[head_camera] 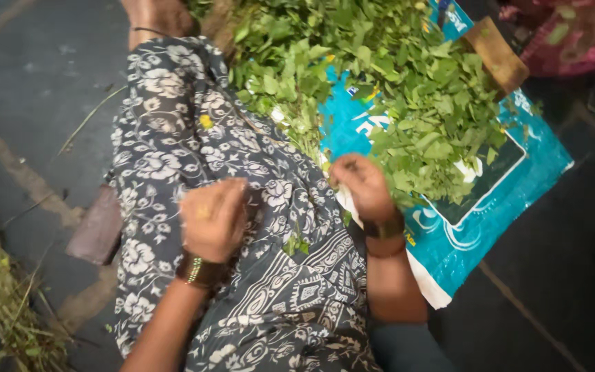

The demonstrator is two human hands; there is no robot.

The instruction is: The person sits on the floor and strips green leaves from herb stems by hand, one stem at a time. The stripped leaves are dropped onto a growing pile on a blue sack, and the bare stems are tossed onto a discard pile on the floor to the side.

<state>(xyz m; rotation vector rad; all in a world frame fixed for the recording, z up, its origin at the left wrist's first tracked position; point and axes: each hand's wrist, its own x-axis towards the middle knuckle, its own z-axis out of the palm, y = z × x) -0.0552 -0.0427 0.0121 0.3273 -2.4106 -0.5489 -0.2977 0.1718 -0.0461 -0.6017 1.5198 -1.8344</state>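
Observation:
My left hand (213, 217) is closed in a loose fist over my lap, above the dark floral cloth (173, 138) of my garment. My right hand (363, 186) is also curled, at the near edge of a heap of green leaves (408, 89). What either hand grips is blurred; a small green sprig (296, 244) lies on the cloth between them. The leaves lie on a blue printed plastic sack (490, 213) spread on the floor. Both wrists wear bangles.
A brown wooden block (98, 227) lies on the dark floor at my left. Stripped stems and dry stalks (1, 296) pile at the lower left. A brown cardboard piece (497, 52) rests at the far edge of the leaves. Another person's pink-clad arm (573, 34) shows at the top right.

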